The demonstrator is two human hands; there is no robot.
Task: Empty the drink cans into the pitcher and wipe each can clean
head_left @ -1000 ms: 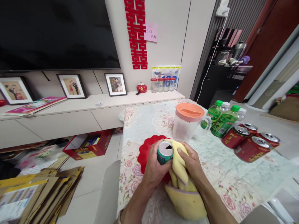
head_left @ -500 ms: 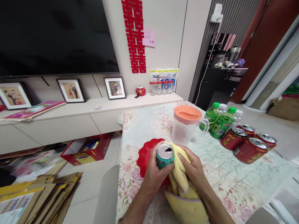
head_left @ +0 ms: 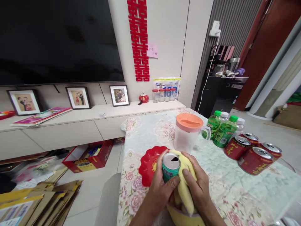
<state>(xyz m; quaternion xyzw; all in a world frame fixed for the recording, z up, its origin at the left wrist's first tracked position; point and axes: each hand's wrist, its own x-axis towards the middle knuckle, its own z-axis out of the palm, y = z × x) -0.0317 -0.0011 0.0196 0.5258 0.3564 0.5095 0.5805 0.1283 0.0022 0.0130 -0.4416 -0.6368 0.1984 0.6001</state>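
An opened teal drink can (head_left: 169, 175) stands upright in my left hand (head_left: 158, 188), whose fingers wrap its left side with the thumb across the front. My right hand (head_left: 198, 179) grips a yellow cloth (head_left: 184, 188) and presses it to the can's right side. The cloth's lower folds hang towards the table's near edge. Behind and left of the can lies a red scalloped plate (head_left: 147, 168), partly covered by my left hand. Just beyond my hands stands a frosted plastic pitcher (head_left: 185, 138) with an orange lid.
On the right of the flowered tablecloth (head_left: 134, 131) stand several red cans (head_left: 255, 160) and green-labelled bottles (head_left: 224, 133). Past the table runs a low white cabinet (head_left: 101, 122) with framed photos and jars. Flattened cardboard (head_left: 54, 201) and a red box (head_left: 91, 157) lie on the floor at left.
Both hands, with the can and cloth, have shifted slightly right, away from the plate, uncovering more of it. My right hand has closed in around the cloth against the can. The view has tilted up a little.
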